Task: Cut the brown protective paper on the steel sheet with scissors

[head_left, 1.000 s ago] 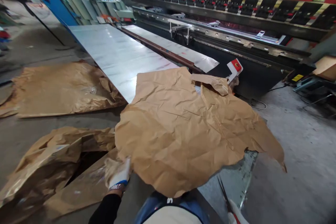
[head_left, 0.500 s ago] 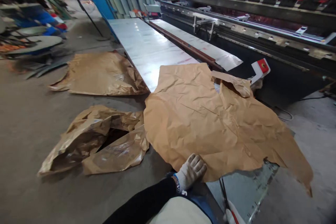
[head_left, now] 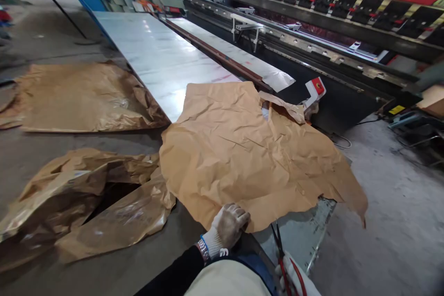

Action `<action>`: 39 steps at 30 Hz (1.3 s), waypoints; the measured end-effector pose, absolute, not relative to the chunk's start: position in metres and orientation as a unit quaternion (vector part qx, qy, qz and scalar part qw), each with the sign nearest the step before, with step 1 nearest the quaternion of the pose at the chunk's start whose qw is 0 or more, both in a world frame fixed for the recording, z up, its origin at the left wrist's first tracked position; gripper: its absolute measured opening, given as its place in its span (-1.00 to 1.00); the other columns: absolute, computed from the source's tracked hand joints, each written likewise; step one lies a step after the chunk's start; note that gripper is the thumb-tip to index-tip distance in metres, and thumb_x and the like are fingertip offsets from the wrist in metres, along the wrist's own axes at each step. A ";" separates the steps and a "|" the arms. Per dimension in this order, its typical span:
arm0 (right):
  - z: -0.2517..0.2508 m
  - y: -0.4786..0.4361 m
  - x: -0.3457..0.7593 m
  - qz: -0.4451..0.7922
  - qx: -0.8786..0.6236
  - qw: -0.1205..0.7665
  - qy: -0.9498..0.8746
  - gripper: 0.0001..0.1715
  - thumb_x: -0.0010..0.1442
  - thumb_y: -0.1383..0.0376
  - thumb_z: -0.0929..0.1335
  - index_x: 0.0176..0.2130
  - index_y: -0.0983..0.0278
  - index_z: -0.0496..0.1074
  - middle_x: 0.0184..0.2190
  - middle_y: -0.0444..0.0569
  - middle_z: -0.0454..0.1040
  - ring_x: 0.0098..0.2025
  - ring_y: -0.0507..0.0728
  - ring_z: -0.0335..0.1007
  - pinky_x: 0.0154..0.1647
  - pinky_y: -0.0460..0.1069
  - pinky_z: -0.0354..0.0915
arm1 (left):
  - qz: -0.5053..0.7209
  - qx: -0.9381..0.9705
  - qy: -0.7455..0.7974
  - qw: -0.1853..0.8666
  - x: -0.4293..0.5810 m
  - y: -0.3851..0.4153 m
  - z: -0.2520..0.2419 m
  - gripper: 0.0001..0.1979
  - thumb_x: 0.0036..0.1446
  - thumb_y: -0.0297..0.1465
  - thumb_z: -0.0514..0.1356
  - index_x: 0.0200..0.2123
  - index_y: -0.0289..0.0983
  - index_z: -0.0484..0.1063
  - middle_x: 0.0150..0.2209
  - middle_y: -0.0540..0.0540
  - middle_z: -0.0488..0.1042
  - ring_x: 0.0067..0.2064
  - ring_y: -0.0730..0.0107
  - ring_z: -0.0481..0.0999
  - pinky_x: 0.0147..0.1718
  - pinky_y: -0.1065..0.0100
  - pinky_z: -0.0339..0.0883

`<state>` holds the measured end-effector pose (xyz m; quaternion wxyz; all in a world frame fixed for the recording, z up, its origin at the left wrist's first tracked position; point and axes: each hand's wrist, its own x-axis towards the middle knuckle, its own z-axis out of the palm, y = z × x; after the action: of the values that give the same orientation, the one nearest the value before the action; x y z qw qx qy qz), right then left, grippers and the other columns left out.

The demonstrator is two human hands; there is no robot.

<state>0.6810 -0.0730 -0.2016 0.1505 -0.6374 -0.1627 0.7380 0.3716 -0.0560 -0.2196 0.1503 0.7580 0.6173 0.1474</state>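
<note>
Pinning crinkled brown wrapping paper (head_left: 249,152) flat for the red-handled scissors (head_left: 282,259).

Gloved left hand (head_left: 227,226) is pressing, fingers curled, on the paper's near edge; gloved right hand (head_left: 300,280) is gripping the scissors, blades narrowly parted at that edge. The paper is covering a shiny steel sheet (head_left: 156,60), more crumpled paper (head_left: 86,199) lying on the floor.

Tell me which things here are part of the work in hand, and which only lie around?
In use:
- left hand on the brown paper
- right hand holding scissors
- metal sheet under the paper

Lying about:
- crumpled paper on the floor
- flat paper further left
- press brake
</note>
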 end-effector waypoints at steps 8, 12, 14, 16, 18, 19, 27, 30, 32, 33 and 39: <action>-0.208 -0.048 0.656 0.737 -0.630 0.082 -0.233 0.05 -0.35 -0.39 0.61 -0.03 0.13 0.48 -0.49 -0.14 0.54 -0.50 0.12 0.52 -0.54 -0.05 0.42 | 0.114 0.774 0.599 0.168 0.366 -0.054 -0.216 -0.86 0.30 -0.31 0.24 -0.08 -0.11 0.49 -0.18 -0.04 0.61 -0.11 0.21 0.56 -0.10 0.14 0.29; -0.215 -0.035 0.665 0.754 -0.620 0.064 -0.207 -0.07 -0.29 -0.40 0.57 -0.16 0.16 0.49 -0.53 -0.09 0.53 -0.52 0.16 0.54 -0.56 -0.02 0.45 | 0.098 0.777 0.597 0.175 0.358 -0.052 -0.220 -0.84 0.27 -0.28 0.26 -0.09 -0.10 0.48 -0.18 -0.03 0.61 -0.11 0.20 0.56 -0.09 0.14 0.31; -0.219 -0.036 0.669 0.753 -0.623 0.080 -0.197 -0.02 -0.31 -0.39 0.59 -0.12 0.18 0.50 -0.48 -0.08 0.57 -0.49 0.14 0.56 -0.52 -0.05 0.46 | 0.094 0.777 0.594 0.187 0.355 -0.052 -0.218 -0.82 0.24 -0.29 0.28 -0.08 -0.08 0.48 -0.16 -0.01 0.61 -0.10 0.19 0.56 -0.08 0.14 0.31; -0.226 -0.039 0.668 0.760 -0.615 0.089 -0.190 0.11 -0.37 -0.36 0.62 0.00 0.19 0.48 -0.41 -0.09 0.61 -0.45 0.12 0.57 -0.50 -0.07 0.47 | 0.096 0.778 0.589 0.198 0.352 -0.051 -0.216 -0.81 0.22 -0.29 0.28 -0.09 -0.09 0.49 -0.14 -0.01 0.62 -0.09 0.20 0.56 -0.08 0.16 0.31; -0.235 -0.042 0.662 0.753 -0.617 0.109 -0.200 0.29 -0.44 -0.38 0.63 0.13 0.19 0.41 -0.38 -0.11 0.62 -0.45 0.09 0.55 -0.54 -0.10 0.43 | 0.101 0.780 0.584 0.202 0.351 -0.051 -0.214 -0.81 0.21 -0.29 0.28 -0.09 -0.09 0.50 -0.13 -0.03 0.61 -0.08 0.21 0.55 -0.07 0.18 0.31; -0.239 -0.043 0.659 0.743 -0.622 0.122 -0.213 0.35 -0.46 -0.39 0.62 0.17 0.18 0.38 -0.39 -0.13 0.61 -0.47 0.09 0.54 -0.57 -0.10 0.40 | 0.102 0.779 0.584 0.202 0.351 -0.051 -0.213 -0.81 0.21 -0.30 0.27 -0.09 -0.10 0.50 -0.12 -0.04 0.61 -0.08 0.21 0.55 -0.06 0.18 0.31; -0.224 -0.025 0.661 0.724 -0.634 0.136 -0.236 0.01 -0.39 -0.29 0.64 -0.08 0.19 0.51 -0.36 -0.04 0.60 -0.44 0.12 0.55 -0.56 -0.08 0.39 | 0.095 0.770 0.590 0.224 0.343 -0.053 -0.211 -0.71 0.05 -0.38 0.29 -0.11 -0.09 0.50 -0.12 -0.03 0.62 -0.05 0.18 0.55 -0.03 0.14 0.30; -0.216 -0.017 0.659 0.726 -0.632 0.124 -0.240 -0.05 -0.30 -0.27 0.62 -0.05 0.18 0.52 -0.39 -0.05 0.58 -0.46 0.10 0.52 -0.57 -0.11 0.32 | 0.092 0.768 0.591 0.227 0.342 -0.052 -0.210 -0.71 0.03 -0.40 0.29 -0.12 -0.09 0.50 -0.14 -0.01 0.62 -0.07 0.18 0.55 -0.05 0.15 0.30; -0.217 -0.014 0.652 0.718 -0.642 0.110 -0.245 -0.02 -0.30 -0.27 0.61 0.00 0.16 0.50 -0.47 -0.11 0.54 -0.53 0.06 0.44 -0.63 -0.14 0.22 | 0.097 0.768 0.593 0.221 0.342 -0.053 -0.210 -0.74 0.05 -0.40 0.28 -0.14 -0.09 0.49 -0.16 0.00 0.63 -0.08 0.18 0.56 -0.06 0.14 0.30; -0.218 -0.013 0.648 0.713 -0.647 0.107 -0.249 0.01 -0.32 -0.27 0.61 0.02 0.14 0.49 -0.50 -0.15 0.51 -0.57 0.04 0.40 -0.65 -0.15 0.17 | 0.102 0.768 0.594 0.216 0.343 -0.053 -0.210 -0.77 0.07 -0.39 0.28 -0.15 -0.09 0.49 -0.17 0.00 0.63 -0.09 0.18 0.56 -0.07 0.13 0.30; -0.217 -0.009 0.653 0.730 -0.613 0.124 -0.274 0.04 -0.34 -0.30 0.62 0.02 0.12 0.48 -0.47 -0.15 0.54 -0.51 0.08 0.47 -0.59 -0.12 0.30 | 0.151 0.740 0.625 0.198 0.336 -0.057 -0.215 -0.80 0.14 -0.48 0.21 -0.20 -0.11 0.55 -0.23 -0.01 0.65 -0.16 0.20 0.59 -0.10 0.14 0.32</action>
<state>0.6531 -0.0087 -0.2171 0.1242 -0.6134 -0.2740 0.7302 0.3356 -0.0566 -0.2151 0.1977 0.7398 0.6252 0.1507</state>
